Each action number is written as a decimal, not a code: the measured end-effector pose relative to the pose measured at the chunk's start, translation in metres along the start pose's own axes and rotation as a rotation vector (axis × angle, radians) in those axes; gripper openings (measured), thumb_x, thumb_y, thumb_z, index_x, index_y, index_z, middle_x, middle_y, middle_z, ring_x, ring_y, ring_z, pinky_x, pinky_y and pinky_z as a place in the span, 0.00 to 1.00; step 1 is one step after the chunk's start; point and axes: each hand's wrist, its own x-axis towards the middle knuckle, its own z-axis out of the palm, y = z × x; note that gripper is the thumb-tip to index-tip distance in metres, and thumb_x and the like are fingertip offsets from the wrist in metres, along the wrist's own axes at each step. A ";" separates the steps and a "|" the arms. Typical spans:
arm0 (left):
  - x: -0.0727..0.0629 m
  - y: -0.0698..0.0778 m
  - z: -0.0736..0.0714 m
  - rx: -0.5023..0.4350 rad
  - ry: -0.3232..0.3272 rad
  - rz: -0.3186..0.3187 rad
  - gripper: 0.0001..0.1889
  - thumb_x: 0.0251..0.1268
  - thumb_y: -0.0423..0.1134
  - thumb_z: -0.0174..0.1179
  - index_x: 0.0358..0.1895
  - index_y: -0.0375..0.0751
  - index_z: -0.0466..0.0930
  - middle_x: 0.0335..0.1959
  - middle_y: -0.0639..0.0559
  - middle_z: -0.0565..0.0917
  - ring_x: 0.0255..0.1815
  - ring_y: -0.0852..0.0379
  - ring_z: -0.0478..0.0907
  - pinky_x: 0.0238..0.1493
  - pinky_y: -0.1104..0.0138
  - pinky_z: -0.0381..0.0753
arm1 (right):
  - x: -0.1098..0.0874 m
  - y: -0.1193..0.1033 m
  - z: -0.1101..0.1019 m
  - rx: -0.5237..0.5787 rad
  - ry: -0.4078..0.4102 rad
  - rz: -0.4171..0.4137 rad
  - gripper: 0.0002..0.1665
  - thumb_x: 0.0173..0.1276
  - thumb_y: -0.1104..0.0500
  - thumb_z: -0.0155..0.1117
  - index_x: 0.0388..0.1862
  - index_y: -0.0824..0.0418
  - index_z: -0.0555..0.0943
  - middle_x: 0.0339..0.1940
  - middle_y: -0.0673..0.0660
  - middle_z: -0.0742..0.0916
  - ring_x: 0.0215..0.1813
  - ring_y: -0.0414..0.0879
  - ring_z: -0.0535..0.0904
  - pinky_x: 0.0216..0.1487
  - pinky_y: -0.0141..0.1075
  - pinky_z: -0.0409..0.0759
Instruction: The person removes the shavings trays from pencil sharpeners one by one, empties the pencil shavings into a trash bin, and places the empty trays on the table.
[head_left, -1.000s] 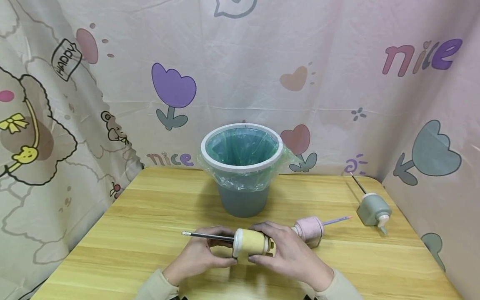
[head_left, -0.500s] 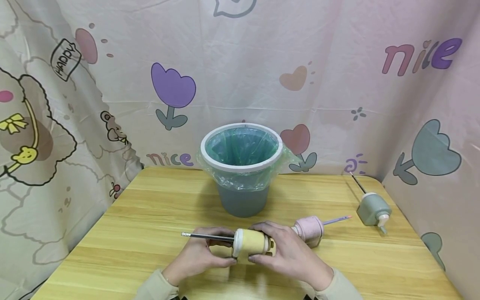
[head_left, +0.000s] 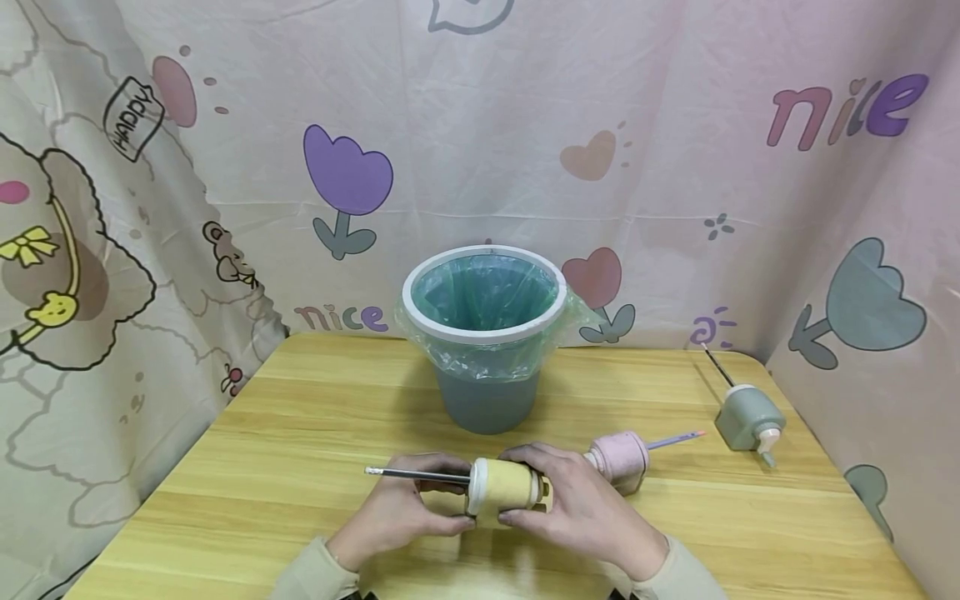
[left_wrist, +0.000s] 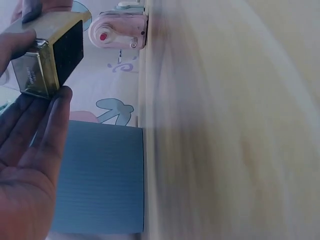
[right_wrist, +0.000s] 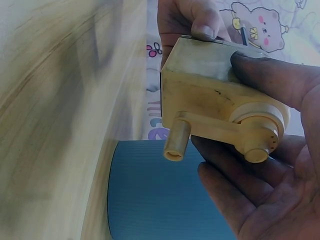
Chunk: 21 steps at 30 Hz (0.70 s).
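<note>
Between the two hands, above the near part of the table, is a yellow hand-crank pencil sharpener (head_left: 504, 483). A dark pencil (head_left: 416, 474) sticks out of its white-rimmed end toward the left. My left hand (head_left: 408, 508) holds that end between thumb and fingers, around the clear shavings drawer (left_wrist: 32, 72) seen in the left wrist view. From the other side my right hand (head_left: 570, 504) grips the body, thumb on one face and fingers beneath. The crank handle (right_wrist: 212, 127) shows in the right wrist view, pointing away from the drawer end, with no finger around its knob.
A pink sharpener (head_left: 619, 458) with a purple pencil (head_left: 675, 441) lies just beyond the right hand. Farther right is a grey-green sharpener (head_left: 748, 417) with a dark pencil (head_left: 718, 367). A lined trash bin (head_left: 487, 404) stands mid-table, in front of a printed curtain (head_left: 480, 150).
</note>
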 end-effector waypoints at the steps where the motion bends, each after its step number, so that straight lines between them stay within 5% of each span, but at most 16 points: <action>1: 0.000 0.000 0.000 0.001 0.003 0.007 0.24 0.55 0.35 0.83 0.57 0.42 0.87 0.51 0.46 0.93 0.49 0.59 0.92 0.52 0.59 0.94 | 0.000 0.000 0.000 -0.001 -0.002 0.000 0.29 0.62 0.52 0.85 0.60 0.53 0.84 0.50 0.45 0.90 0.40 0.31 0.81 0.41 0.28 0.84; 11: 0.002 0.002 0.000 0.025 -0.035 0.009 0.25 0.55 0.35 0.83 0.57 0.43 0.87 0.52 0.47 0.93 0.50 0.60 0.91 0.52 0.60 0.94 | -0.002 0.002 0.000 -0.006 0.012 -0.032 0.28 0.61 0.53 0.85 0.59 0.53 0.84 0.48 0.44 0.90 0.39 0.30 0.80 0.40 0.26 0.84; 21: 0.001 0.004 0.001 0.037 0.009 0.016 0.25 0.54 0.35 0.84 0.57 0.44 0.87 0.52 0.47 0.93 0.49 0.59 0.92 0.51 0.60 0.94 | 0.000 0.001 0.000 0.004 0.005 0.001 0.30 0.59 0.53 0.86 0.59 0.52 0.84 0.50 0.43 0.90 0.40 0.31 0.81 0.41 0.27 0.84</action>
